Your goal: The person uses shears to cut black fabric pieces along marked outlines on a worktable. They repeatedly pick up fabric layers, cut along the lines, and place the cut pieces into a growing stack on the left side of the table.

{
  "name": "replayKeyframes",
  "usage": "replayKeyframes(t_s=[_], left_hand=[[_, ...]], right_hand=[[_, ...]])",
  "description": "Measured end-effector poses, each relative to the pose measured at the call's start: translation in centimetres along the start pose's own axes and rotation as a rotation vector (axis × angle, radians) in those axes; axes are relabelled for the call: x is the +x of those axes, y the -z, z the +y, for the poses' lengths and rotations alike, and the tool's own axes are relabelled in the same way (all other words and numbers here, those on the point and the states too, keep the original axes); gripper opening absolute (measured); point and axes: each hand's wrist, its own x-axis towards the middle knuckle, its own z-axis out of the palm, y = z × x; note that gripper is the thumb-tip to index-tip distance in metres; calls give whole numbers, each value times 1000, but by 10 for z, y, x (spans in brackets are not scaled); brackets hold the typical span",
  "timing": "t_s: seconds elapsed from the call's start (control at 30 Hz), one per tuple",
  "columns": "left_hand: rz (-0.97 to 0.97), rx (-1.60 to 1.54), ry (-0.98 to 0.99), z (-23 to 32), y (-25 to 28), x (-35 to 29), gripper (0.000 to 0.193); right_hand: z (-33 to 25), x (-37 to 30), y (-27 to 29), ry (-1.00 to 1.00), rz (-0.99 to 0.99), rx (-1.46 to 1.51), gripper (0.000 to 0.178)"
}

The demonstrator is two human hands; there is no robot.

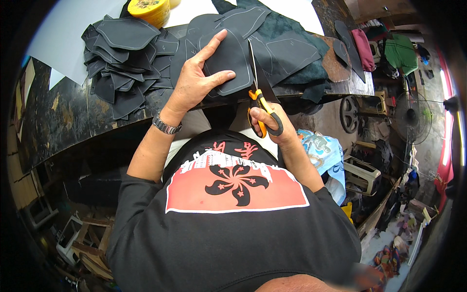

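My left hand (199, 78) grips a dark leather-like piece (226, 61) with a rounded outline and pale marked lines. Its index finger and thumb stretch across the top face; the other fingers are mostly hidden. Scissors (258, 104) with orange-and-black handles are in my right hand (272, 124), its fingers through the loops. The long blades point away from me along the piece's right edge, looking nearly closed. Beneath and beyond lie more dark pieces with pale outlines (292, 53). To the left is a loose heap of cut dark pieces (121, 58).
The worn black table (53, 117) has its near edge just before my lap. A yellow round tub (150, 10) and white sheeting (63, 39) sit on it. Rightward are a dark green hide (316, 73), a brown scrap (339, 73), a standing fan (412, 116) and a stool (362, 175).
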Motion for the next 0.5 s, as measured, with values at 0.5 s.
replayKeyframes(t_s=[0.5], left_hand=[[-52,-36,-9,4,-4,-6,79]], right_hand=[[-1,-2,-1,1,15,-24,40]])
